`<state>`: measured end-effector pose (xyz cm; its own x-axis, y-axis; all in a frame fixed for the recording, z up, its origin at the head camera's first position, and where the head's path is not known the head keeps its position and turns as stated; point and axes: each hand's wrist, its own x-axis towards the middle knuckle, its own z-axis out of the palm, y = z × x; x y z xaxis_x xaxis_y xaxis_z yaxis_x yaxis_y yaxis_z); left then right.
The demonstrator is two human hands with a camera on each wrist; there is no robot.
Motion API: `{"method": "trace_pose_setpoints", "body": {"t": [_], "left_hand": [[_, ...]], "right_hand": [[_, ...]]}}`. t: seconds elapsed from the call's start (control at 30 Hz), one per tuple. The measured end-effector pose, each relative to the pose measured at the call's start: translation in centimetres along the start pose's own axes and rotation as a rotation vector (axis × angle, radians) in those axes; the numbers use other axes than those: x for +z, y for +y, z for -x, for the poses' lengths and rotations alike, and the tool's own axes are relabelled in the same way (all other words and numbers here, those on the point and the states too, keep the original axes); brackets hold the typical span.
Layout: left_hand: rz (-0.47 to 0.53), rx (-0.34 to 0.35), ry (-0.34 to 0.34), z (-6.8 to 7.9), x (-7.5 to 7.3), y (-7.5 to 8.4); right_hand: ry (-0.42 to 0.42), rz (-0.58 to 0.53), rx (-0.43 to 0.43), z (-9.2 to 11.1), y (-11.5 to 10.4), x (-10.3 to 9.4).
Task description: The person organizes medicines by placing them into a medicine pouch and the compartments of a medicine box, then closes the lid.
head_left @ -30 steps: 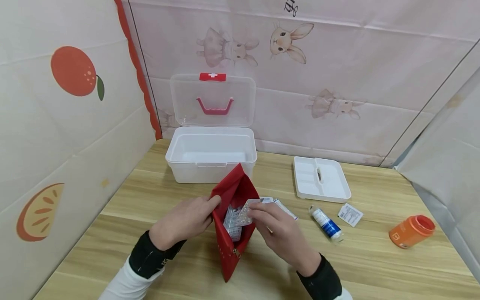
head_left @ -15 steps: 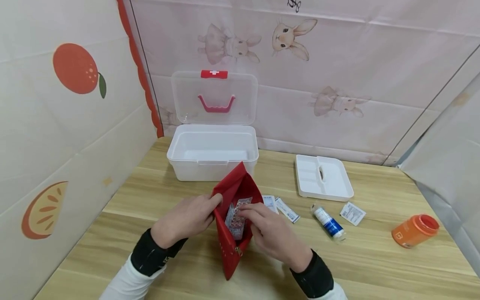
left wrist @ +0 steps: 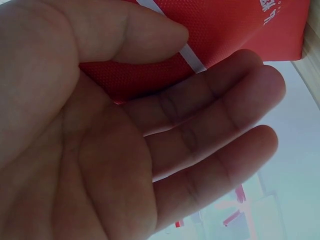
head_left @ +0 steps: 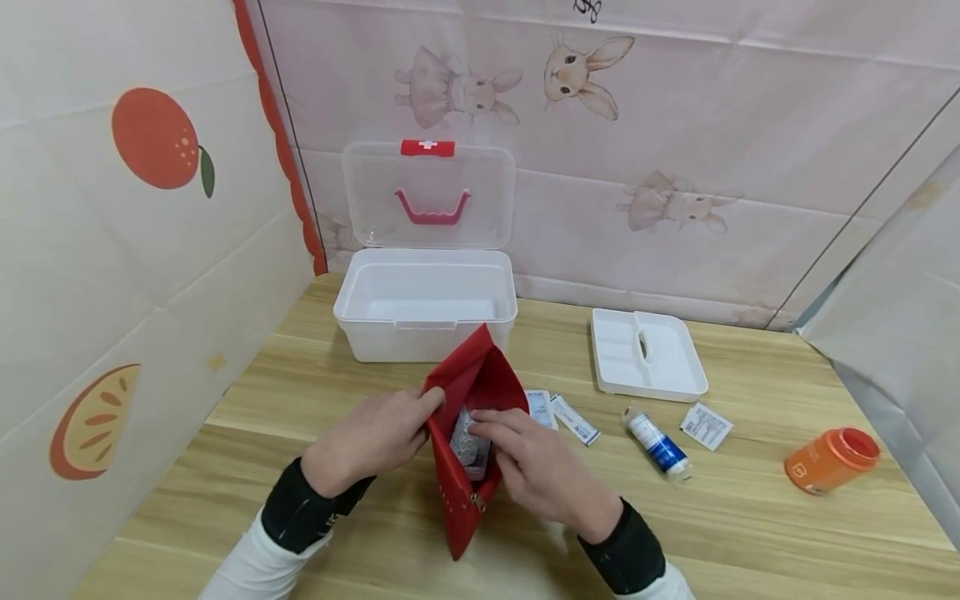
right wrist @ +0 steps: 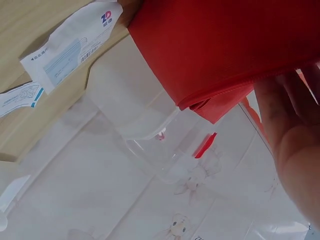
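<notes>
My left hand [head_left: 378, 437] grips the left edge of a red zip pouch [head_left: 452, 521], thumb over the rim. The pouch gapes upward above the table. Inside its mouth lies clear plastic packaging [head_left: 467, 450] with a crinkled, shiny surface. My right hand [head_left: 540, 462] reaches over the right rim, with its fingertips on the packaging; I cannot tell whether they pinch it. In the left wrist view, the thumb and fingers of the left hand [left wrist: 165, 110] lie along the red fabric [left wrist: 225, 30]. In the right wrist view, the fingers of the right hand [right wrist: 290, 130] go in past the zip.
An open white first-aid box [head_left: 423, 342] with a clear lid [head_left: 427, 179] stands behind the pouch. Rightward lie small paper packets [head_left: 573, 419], a white divided tray [head_left: 652, 375], a blue-and-white wrapped roll [head_left: 656, 443], a square sachet [head_left: 705, 427] and an orange jar [head_left: 828, 462].
My right hand has lowered the clear packaging from the pouch's mouth down inside it, fingers following leftward. My left hand keeps its grip on the pouch. The head view has shifted slightly.
</notes>
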<state>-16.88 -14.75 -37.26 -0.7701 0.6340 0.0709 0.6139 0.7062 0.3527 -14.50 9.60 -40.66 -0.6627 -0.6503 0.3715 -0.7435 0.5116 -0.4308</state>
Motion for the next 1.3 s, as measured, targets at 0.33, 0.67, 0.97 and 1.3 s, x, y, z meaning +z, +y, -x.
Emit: {"method": "trace_pose_setpoints", "body": {"t": [0.33,0.67,0.97,1.3], "left_hand": [[-0.001,-0.002,0.001,0.0,-0.1,0.2],[0.003,-0.004,-0.001,-0.1,-0.1,0.3],[0.005,-0.012,-0.001,-0.1,-0.1,0.4],[0.02,-0.022,-0.011,0.1,-0.2,0.2]], "right_hand": [[0.144,0.022,-0.002,0.2,0.5,-0.5],[0.404,0.013,0.033,1.0,2.4,-3.0],[0.625,0.028,0.093,2.7,4.8,-7.0],[0.797,0.102,0.341,6.0,7.4,-10.6]]}}
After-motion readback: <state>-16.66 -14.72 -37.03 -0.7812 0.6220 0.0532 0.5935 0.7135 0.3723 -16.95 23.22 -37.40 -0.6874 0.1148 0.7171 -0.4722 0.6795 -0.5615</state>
